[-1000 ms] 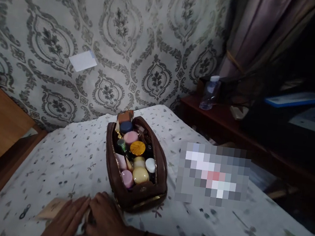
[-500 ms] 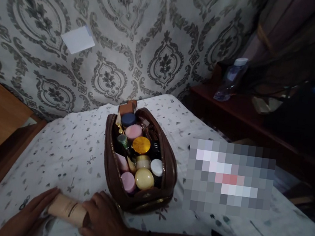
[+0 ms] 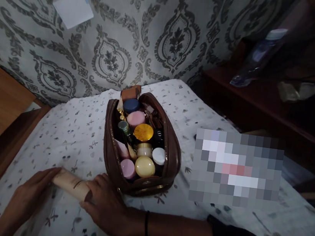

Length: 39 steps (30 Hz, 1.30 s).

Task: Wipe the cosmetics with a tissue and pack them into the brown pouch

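Beige tube (image 3: 71, 185): gripped at its ends between my left hand (image 3: 30, 190) and right hand (image 3: 105, 204), over the bedsheet (image 3: 82, 139). Brown bag (image 3: 107, 167): open, beyond my right hand, holding yellow, pink, white and blue-lidded jars.

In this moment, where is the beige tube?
In the head view, the beige tube lies at lower left, between the left hand and right hand, just left of the open brown bag.
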Motion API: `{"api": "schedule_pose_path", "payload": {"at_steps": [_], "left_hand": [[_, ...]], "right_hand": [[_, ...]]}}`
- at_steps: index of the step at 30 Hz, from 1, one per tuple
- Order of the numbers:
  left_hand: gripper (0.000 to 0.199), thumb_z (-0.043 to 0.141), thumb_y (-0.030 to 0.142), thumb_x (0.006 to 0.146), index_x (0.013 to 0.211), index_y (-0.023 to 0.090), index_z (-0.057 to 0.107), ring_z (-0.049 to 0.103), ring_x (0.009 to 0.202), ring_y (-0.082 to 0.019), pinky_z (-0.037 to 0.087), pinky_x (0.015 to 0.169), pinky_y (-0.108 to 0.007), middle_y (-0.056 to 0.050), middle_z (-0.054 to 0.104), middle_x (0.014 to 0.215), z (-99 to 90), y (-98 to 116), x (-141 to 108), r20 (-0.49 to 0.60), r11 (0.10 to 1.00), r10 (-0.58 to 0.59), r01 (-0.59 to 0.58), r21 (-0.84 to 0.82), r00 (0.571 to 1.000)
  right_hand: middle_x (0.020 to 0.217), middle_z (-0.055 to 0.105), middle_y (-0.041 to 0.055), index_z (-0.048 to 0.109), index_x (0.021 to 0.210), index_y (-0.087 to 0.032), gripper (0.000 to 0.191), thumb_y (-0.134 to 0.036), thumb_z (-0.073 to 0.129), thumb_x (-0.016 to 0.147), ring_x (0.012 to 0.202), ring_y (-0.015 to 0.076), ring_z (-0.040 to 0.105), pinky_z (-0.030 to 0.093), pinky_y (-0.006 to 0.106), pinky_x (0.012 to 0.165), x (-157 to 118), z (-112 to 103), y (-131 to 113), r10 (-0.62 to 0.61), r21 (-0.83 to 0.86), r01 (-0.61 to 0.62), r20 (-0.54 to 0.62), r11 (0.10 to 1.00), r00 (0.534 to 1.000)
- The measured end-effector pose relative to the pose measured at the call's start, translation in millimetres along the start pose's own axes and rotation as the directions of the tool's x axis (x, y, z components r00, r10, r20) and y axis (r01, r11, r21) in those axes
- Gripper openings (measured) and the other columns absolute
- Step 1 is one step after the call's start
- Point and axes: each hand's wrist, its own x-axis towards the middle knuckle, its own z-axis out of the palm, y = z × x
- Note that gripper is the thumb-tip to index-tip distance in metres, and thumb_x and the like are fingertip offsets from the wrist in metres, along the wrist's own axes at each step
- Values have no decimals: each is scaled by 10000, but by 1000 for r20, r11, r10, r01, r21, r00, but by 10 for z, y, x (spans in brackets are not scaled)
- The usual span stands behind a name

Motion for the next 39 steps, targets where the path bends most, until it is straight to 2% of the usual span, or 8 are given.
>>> {"api": "schedule_pose_path", "payload": {"at_steps": [4,13,17,20,24,26,30,39], "left_hand": [[475,457,241,847,1285,269,639,727,1038,-232,614,779,-282,-50,720,1244,79,4,43,-45,1000,-23,23,-5,999],[428,464,208,734,1075,283,711,728,1028,-224,575,924,-310,-9,765,1119,281,99,151,-214,935,-217,139,-327,953],[312,508,315,746,979,259,708,737,951,-243,582,872,-321,-11,785,999,199,212,270,-178,804,-414,266,-532,893],[343,558,434,743,962,213,702,720,927,-267,567,844,-333,-45,781,962,109,344,362,-91,658,-548,362,-660,831],[413,603,440,724,1022,162,670,683,962,-258,535,854,-328,-81,751,1046,49,454,428,31,428,-637,387,-816,770],[401,627,431,711,1005,164,675,675,952,-247,524,852,-317,-70,745,1028,44,470,414,70,384,-645,401,-832,761],[354,646,428,705,963,190,689,660,973,-252,497,911,-321,-40,744,987,44,478,357,95,367,-644,416,-832,759],[275,655,444,701,845,210,676,653,1052,-270,472,1027,-373,-44,737,1002,182,401,332,1,424,-622,338,-840,783]], "right_hand": [[1174,605,126,607,1090,-137,284,-314,681,882,1119,278,523,424,427,986,-2,52,18,26,26,-26,-4,999,1000],[1196,604,119,583,1116,-179,339,-296,689,816,1105,280,535,435,422,938,45,177,187,15,3,-15,-22,1000,1000],[1173,615,106,574,1117,-191,293,-285,650,850,1092,258,537,428,413,957,9,127,156,-16,25,17,-65,1000,998],[1146,623,98,576,1131,-184,268,-218,623,869,1082,239,543,431,395,964,5,81,108,-14,50,18,-81,999,997],[1137,623,107,582,1133,-162,271,-182,635,868,1103,249,540,425,408,980,38,78,82,6,42,-2,-88,999,996],[1129,624,94,585,1125,-172,274,-196,658,862,1095,243,547,433,398,968,41,97,89,-14,51,19,-94,999,995],[1091,627,69,591,1102,-188,271,-204,682,847,1044,224,553,446,372,919,18,117,99,-38,29,41,-104,999,994],[1131,597,88,562,1151,-169,281,-216,643,885,1058,228,501,431,375,927,-36,47,56,-108,-99,105,-29,990,994]]}}
